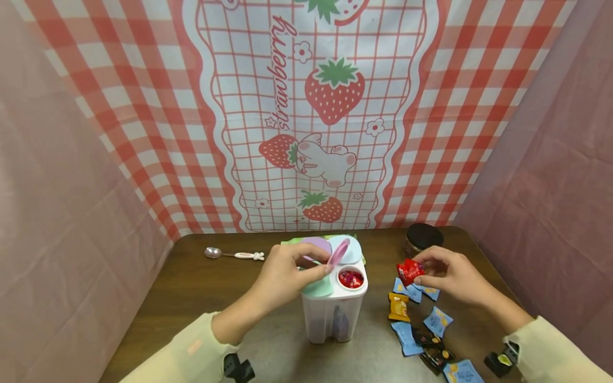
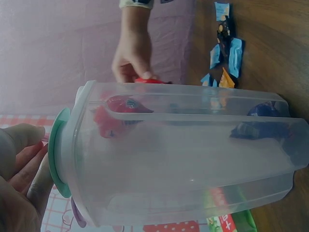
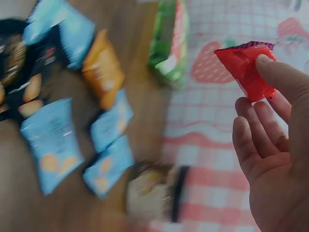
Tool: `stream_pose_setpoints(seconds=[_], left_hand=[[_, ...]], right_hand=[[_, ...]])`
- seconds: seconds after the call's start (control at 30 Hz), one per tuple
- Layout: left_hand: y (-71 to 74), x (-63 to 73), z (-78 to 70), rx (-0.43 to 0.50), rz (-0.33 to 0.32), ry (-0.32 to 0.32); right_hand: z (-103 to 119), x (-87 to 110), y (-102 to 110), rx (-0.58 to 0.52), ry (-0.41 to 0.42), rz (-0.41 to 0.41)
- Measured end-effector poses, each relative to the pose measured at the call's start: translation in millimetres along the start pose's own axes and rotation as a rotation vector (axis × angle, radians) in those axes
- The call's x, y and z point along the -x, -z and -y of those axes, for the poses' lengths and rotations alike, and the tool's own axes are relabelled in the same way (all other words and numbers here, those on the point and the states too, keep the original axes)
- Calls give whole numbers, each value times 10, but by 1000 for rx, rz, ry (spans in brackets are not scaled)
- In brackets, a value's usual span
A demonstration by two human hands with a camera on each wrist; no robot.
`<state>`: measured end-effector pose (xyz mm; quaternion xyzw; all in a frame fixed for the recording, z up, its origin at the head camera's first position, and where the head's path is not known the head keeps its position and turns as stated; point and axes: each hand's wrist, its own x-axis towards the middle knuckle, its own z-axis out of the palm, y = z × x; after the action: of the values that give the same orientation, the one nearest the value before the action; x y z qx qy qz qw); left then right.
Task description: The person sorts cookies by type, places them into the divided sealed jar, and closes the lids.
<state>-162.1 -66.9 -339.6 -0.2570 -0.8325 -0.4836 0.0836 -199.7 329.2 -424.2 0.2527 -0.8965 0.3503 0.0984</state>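
Observation:
A clear plastic container [image 1: 330, 319] with a white top and several round flip lids stands mid-table. My left hand [image 1: 284, 268] pinches the raised pink lid [image 1: 339, 254] between thumb and fingers. Under that lid, the round opening shows a red-wrapped candy [image 1: 351, 279] near the rim. In the left wrist view, this red candy [image 2: 118, 116] sits high inside the container and a dark blue packet [image 2: 263, 123] lies at the bottom. To the container's right, my right hand [image 1: 447, 274] pinches another red-wrapped candy [image 3: 248, 70] above the loose packets.
Blue packets [image 1: 406, 339], an orange packet [image 1: 398, 307] and dark packets [image 1: 426, 339] lie on the right of the table. Behind them stands a black-lidded jar [image 1: 423, 238]. A spoon [image 1: 234, 255] lies back left. A green packet [image 3: 169, 43] sits behind the container.

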Motion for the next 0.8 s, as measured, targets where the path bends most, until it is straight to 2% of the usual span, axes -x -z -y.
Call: stream_pose_setpoints(seconds=[0.2,0.33,0.5,0.8], left_hand=[[0,-6,0,-7,-2,-5],[1,-9,-9,-9,-1,-1],[4,-10,-14,3,4,-1],[2,-13,-6,-4,8,-6]], right_hand=[[374,-215,103,-43,48,15],[612,-338,126,-55,131,15],[892,-454,114,-90,242,17],[1269,-576,5,-161,329,34]])
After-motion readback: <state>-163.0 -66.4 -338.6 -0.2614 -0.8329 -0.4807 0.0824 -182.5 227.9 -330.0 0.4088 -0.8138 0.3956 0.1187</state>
